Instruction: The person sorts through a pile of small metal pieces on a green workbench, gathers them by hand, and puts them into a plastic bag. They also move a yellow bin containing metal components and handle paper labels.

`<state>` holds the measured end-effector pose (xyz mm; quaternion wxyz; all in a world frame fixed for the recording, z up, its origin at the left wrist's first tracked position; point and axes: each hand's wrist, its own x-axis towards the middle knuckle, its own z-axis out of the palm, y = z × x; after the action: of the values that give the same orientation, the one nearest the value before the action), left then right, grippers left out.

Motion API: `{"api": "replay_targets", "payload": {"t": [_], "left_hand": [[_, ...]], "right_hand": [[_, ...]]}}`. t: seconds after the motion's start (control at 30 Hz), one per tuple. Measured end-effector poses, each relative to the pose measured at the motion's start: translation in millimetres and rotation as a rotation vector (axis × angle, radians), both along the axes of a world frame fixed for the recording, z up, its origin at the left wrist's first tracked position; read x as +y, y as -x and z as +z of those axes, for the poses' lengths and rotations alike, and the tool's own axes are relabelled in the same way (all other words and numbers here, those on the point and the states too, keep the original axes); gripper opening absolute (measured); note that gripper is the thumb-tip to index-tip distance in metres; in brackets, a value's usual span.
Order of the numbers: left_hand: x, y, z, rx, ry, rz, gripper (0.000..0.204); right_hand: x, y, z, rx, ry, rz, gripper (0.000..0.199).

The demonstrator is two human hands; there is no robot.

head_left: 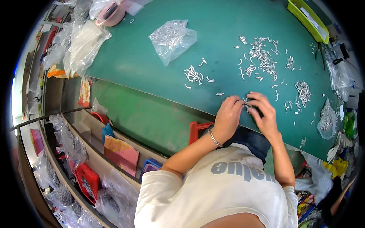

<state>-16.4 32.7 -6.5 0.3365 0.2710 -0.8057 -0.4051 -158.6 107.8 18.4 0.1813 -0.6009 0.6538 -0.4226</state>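
Observation:
My left hand (229, 116) and my right hand (265, 116) come together at the green table's near edge, fingers bent inward. Small silver curved pieces (246, 103), claw-like in shape, show between the fingertips. Both hands seem to pinch them; exactly how each finger grips is too small to make out. One silver piece (220, 94) lies just left of my left hand. Farther left is a small cluster of curved pieces (193, 75). Beyond my right hand spreads a larger loose heap (262, 57), with another pile (303, 92) to its right.
A clear plastic bag of silver pieces (171, 38) lies on the green table (137, 49); another bag (327, 121) sits at the right edge. A yellow-green tray (310, 21), pliers (321, 55) and a pink bowl (112, 17) stand farther off. At left are shelves with a red basket (86, 180).

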Motion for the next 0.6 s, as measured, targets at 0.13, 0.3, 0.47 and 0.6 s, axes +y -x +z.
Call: {"api": "replay_targets", "payload": {"t": [0.13,0.3,0.47,0.6], "left_hand": [[2,10,7,-0.012,0.000,-0.013,0.021],[-4,6,7,-0.086,0.109,-0.019,0.041],[6,17,10,-0.151,0.065,-0.138,0.054],[12,21,10,-0.088,-0.001,-0.248,0.052]], "right_hand": [[-30,35,5,0.390,0.089,-0.348,0.022],[-36,41,-15,0.297,0.034,-0.277,0.017],[-13,44,-15,0.312,-0.003,-0.291,0.014],[-3,47,-7,0.358,-0.025,-0.290,0.012]]}}
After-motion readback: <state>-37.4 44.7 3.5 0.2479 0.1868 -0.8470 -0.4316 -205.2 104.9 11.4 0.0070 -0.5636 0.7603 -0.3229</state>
